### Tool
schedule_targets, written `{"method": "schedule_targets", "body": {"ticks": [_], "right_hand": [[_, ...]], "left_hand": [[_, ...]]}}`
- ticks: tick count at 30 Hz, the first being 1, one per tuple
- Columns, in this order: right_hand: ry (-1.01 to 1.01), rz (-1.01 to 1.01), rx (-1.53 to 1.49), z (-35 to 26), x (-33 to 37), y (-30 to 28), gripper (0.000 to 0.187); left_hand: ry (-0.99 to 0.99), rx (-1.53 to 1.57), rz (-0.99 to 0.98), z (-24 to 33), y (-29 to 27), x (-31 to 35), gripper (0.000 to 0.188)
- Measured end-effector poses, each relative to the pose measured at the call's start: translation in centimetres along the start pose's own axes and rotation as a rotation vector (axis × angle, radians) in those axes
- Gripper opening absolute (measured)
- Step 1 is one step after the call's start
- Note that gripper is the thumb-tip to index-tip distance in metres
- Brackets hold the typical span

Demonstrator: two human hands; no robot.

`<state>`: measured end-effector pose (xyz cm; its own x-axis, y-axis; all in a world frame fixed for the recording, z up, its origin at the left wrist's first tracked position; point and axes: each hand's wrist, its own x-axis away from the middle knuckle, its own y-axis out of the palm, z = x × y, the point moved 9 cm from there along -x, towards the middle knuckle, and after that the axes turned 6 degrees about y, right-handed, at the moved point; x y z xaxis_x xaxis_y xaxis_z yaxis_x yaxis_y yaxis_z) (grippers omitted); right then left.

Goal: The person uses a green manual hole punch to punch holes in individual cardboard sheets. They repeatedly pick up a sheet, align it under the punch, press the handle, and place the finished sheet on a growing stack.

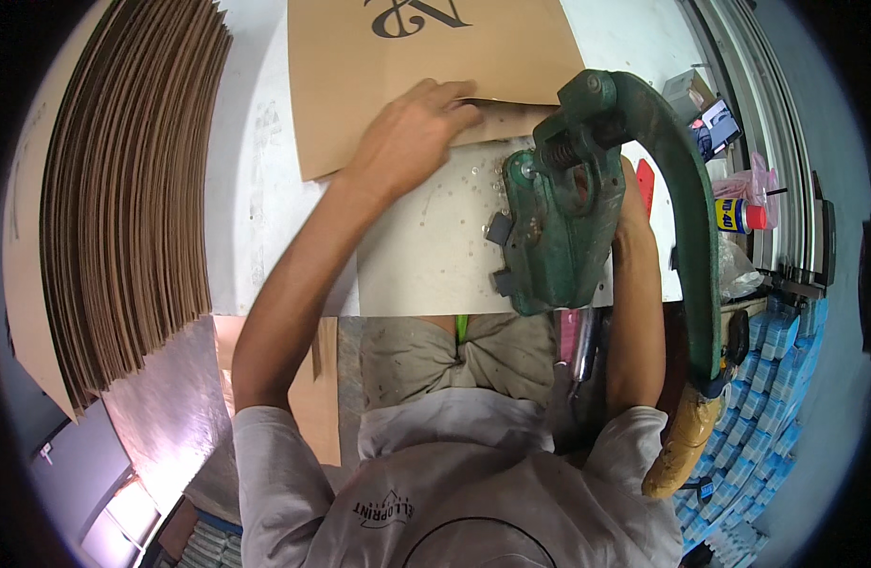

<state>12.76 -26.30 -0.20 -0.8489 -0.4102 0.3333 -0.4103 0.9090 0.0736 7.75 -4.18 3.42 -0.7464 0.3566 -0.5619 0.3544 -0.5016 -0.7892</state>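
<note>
A brown paper bag [350, 85] with dark printing lies on the white table, its open edge toward me. My left hand [417, 133] rests over that edge, fingers and thumb closed on the paper beside the opening. Right of it stands a green cast-metal hand press [573, 222], with a long curved lever [696, 218] ending in a tape-wrapped yellow handle [682, 440]. My right forearm reaches up behind the press, and my right hand [631, 189] is mostly hidden by it; its fingers cannot be made out. Small round pieces lie scattered left of the press.
A tall stack of brown paper bags [133, 189] fills the table's left side. At the right are a red flat tool [646, 185], a blue-and-yellow spray can [734, 216], clear plastic [737, 270] and a small box [688, 95]. Blue packs [772, 379] are piled below the right edge.
</note>
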Motion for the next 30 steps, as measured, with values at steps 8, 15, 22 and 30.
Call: {"method": "schedule_targets", "body": {"ticks": [8,15,22,30], "right_hand": [[0.058,0.078,-0.223,2.3,0.6,-0.7,0.017],[0.153,0.267,0.519,1.9,3.3,-6.6,0.016],[-0.77,0.078,1.022,-17.2,20.5,5.3,0.05],[-0.731,-0.397,1.077,-12.1,21.3,9.9,0.064]], "left_hand": [[-0.186,0.166,-0.064,3.9,1.2,-1.0,0.024],[-0.209,0.137,-0.103,5.5,2.6,-1.1,0.028],[-0.224,0.123,-0.103,5.4,2.7,-0.9,0.025],[-0.132,-0.001,-0.179,6.3,3.2,-0.1,0.039]]}}
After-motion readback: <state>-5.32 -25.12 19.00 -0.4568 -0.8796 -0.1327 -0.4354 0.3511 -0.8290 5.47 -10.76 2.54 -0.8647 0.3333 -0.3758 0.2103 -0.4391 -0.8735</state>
